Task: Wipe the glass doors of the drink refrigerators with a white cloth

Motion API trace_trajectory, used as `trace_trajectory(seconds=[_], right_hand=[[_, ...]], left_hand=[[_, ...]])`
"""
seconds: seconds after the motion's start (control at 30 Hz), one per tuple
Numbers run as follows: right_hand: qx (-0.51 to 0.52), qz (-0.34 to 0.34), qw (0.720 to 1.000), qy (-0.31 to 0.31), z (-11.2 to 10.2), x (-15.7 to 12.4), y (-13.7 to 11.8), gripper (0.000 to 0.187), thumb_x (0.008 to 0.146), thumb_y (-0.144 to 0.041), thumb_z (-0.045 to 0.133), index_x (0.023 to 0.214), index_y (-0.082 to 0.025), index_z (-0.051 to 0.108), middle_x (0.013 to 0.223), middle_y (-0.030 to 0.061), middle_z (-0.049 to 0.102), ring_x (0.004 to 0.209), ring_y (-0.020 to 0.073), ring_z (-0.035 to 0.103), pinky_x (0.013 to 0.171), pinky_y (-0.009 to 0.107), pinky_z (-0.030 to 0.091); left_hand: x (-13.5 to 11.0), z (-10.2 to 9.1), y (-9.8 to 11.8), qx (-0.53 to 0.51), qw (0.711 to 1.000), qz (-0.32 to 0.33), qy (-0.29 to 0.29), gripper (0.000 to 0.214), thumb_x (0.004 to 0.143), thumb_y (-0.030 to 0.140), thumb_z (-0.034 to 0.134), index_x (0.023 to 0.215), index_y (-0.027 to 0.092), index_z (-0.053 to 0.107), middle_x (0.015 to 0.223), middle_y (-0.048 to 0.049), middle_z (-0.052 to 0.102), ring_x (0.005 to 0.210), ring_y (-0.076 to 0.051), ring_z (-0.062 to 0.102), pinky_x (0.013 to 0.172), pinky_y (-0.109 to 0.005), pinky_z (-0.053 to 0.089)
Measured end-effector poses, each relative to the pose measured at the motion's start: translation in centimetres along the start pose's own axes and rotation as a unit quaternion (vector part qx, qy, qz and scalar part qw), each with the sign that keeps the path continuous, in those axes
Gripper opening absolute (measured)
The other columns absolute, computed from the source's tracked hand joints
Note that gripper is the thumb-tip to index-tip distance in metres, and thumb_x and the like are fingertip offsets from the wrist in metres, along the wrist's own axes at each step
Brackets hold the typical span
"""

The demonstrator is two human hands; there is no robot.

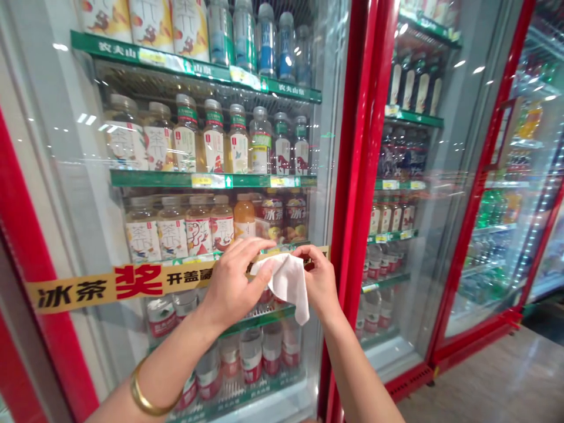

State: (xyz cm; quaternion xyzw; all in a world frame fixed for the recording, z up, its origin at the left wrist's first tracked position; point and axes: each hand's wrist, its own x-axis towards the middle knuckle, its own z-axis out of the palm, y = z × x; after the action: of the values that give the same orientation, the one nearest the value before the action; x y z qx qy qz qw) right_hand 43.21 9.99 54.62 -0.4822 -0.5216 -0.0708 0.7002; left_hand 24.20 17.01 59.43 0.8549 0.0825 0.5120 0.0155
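Note:
A white cloth [289,281] hangs folded between my two hands, in front of a glass cooler door [328,117]. My left hand [235,282] has its thumb over the cloth's left part, with the fingers stretched out behind it; a gold bangle [143,390] circles that wrist. On the cloth's right edge, my right hand [318,279] is closed with curled fingers. Behind both hands runs a yellow strip [183,279] with black and red characters across the door; the hands and cloth hide part of it. Whether the cloth touches the glass I cannot tell.
Behind the glass, bottled drinks [214,138] line several shelves with green price rails [171,179]. A red door frame [363,194] stands right of my hands. More red-framed coolers [476,235] continue to the right above a tiled floor [497,382].

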Motion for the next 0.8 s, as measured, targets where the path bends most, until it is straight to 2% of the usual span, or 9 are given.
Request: trace_trajectory(seconds=[0.1,0.17,0.3,0.37,0.43,0.5,0.57,0.7,0.8], right_hand=[[0.03,0.013,0.998,-0.06,-1.0,0.2,-0.9,0.012,0.088,-0.034,0.077,0.087,-0.023,0.074,0.083,-0.0015,0.075,0.067,0.0131,0.065,0.056,0.022,0.05],[0.035,0.006,0.995,-0.09,-2.1,0.4,-1.5,0.014,0.09,-0.036,0.078,0.092,-0.022,0.077,0.085,-0.0004,0.078,0.068,0.0141,0.069,0.057,0.023,0.054],[-0.007,-0.098,0.994,0.057,-3.6,-0.9,-3.1,0.02,0.103,-0.03,0.065,0.116,-0.025,0.078,0.118,0.0079,0.082,0.107,0.0223,0.08,0.083,0.033,0.067],[-0.021,-0.165,0.981,0.098,-2.7,-2.4,-3.5,0.029,0.108,-0.025,0.054,0.128,-0.03,0.076,0.135,0.0083,0.078,0.129,0.0249,0.075,0.103,0.042,0.066],[-0.061,-0.232,0.97,0.044,-0.7,-4.0,-3.0,0.045,0.112,-0.03,0.048,0.155,-0.034,0.062,0.154,0.0089,0.07,0.147,0.0276,0.066,0.119,0.05,0.06],[-0.132,-0.26,0.956,-0.012,1.7,-5.1,-1.3,0.067,0.116,-0.04,0.038,0.18,-0.028,0.024,0.176,0.0147,0.05,0.165,0.0306,0.048,0.127,0.056,0.054],[-0.212,-0.246,0.946,-0.031,3.7,-5.3,1.3,0.079,0.117,-0.051,0.03,0.183,-0.021,-0.003,0.187,0.02,0.027,0.175,0.0334,0.028,0.132,0.06,0.048],[-0.325,-0.216,0.921,0.011,5.3,-2.7,5.1,0.098,0.111,-0.066,0.048,0.182,-0.022,-0.003,0.188,0.0259,0.017,0.177,0.0427,0.014,0.134,0.075,0.034],[-0.326,-0.197,0.922,0.073,6.0,0.7,4.3,0.109,0.106,-0.066,0.06,0.182,-0.021,-0.005,0.188,0.0299,0.004,0.177,0.0487,0.005,0.131,0.083,0.03]], left_hand=[[0.4,0.3,0.3,-0.024,0.997,-0.059,-0.037,0.068,0.09,0.054,0.079,0.151,0.029,0.065,0.141,-0.0085,0.078,0.125,-0.027,0.075,0.109,-0.046,0.063],[0.5,0.5,0.4,-0.091,0.982,-0.135,-0.092,0.049,0.091,0.05,0.077,0.137,0.031,0.074,0.117,-0.0031,0.085,0.104,-0.023,0.081,0.093,-0.038,0.067],[0.9,0.8,0.2,-0.083,0.967,-0.236,-0.036,0.024,0.09,0.047,0.08,0.107,0.03,0.079,0.091,0.0003,0.083,0.081,-0.021,0.079,0.073,-0.032,0.061],[1.5,1.2,0.1,-0.043,0.976,-0.215,-0.004,0.024,0.089,0.043,0.081,0.108,0.029,0.077,0.093,-0.0004,0.084,0.085,-0.022,0.08,0.076,-0.034,0.061],[2.0,1.8,0.2,-0.049,0.981,-0.187,-0.006,0.028,0.089,0.036,0.079,0.115,0.029,0.073,0.101,-0.002,0.085,0.091,-0.023,0.082,0.08,-0.035,0.063],[2.3,2.1,0.3,-0.075,0.982,-0.171,-0.027,0.04,0.087,0.025,0.076,0.127,0.028,0.069,0.108,-0.0028,0.086,0.095,-0.023,0.083,0.083,-0.035,0.065],[1.9,1.8,0.2,-0.082,0.984,-0.155,-0.038,0.05,0.086,0.02,0.072,0.135,0.027,0.065,0.11,-0.0023,0.086,0.094,-0.02,0.083,0.081,-0.032,0.066],[-0.4,-1.9,-1.4,0.078,0.993,-0.041,0.082,0.031,0.097,0.025,0.065,0.128,0.028,0.071,0.116,-0.0007,0.084,0.1,-0.019,0.081,0.09,-0.034,0.066],[-1.8,-5.7,-3.9,0.239,0.951,0.037,0.194,0.033,0.1,0.026,0.067,0.132,0.03,0.073,0.133,-0.002,0.081,0.125,-0.025,0.076,0.115,-0.047,0.059]])
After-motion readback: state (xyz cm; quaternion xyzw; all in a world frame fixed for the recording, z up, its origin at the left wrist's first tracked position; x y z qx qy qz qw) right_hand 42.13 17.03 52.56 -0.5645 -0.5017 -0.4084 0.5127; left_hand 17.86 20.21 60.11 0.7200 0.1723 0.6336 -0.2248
